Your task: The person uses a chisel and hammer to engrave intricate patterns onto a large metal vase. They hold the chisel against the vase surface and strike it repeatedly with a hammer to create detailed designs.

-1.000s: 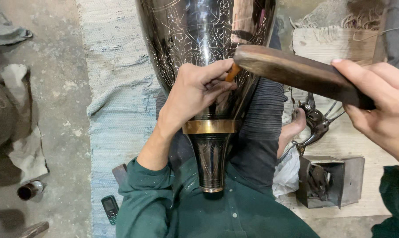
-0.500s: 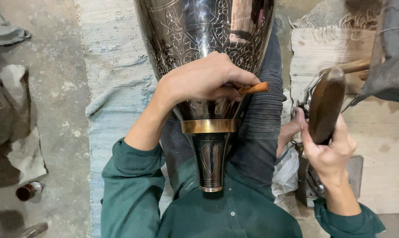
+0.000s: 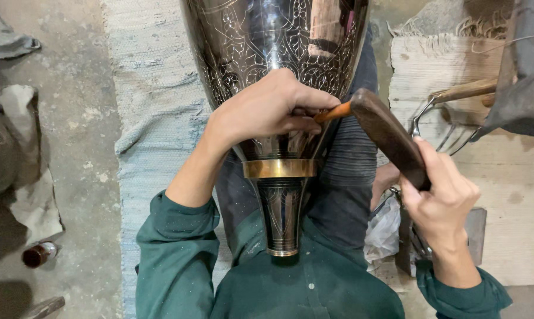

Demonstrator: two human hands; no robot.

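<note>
A large dark metal vase (image 3: 267,41) with fine engraved patterns and a brass band lies across my lap, its narrow foot toward my chest. My left hand (image 3: 267,109) rests on the vase body and grips a small orange-handled chisel (image 3: 333,112), tip against the metal. My right hand (image 3: 441,198) holds a dark wooden mallet (image 3: 388,133), whose upper end touches the chisel's handle end.
I sit on a pale blue woven mat (image 3: 154,118) over a concrete floor. A small brown bottle (image 3: 39,254) lies at the left. Metal tools and a wire rack (image 3: 450,127) rest on a whitish cloth at the right, with a dark metal block (image 3: 476,233) behind my right hand.
My right hand swung the mallet from an upright hold at the right down onto the chisel's end. The left hand kept the chisel on the vase.
</note>
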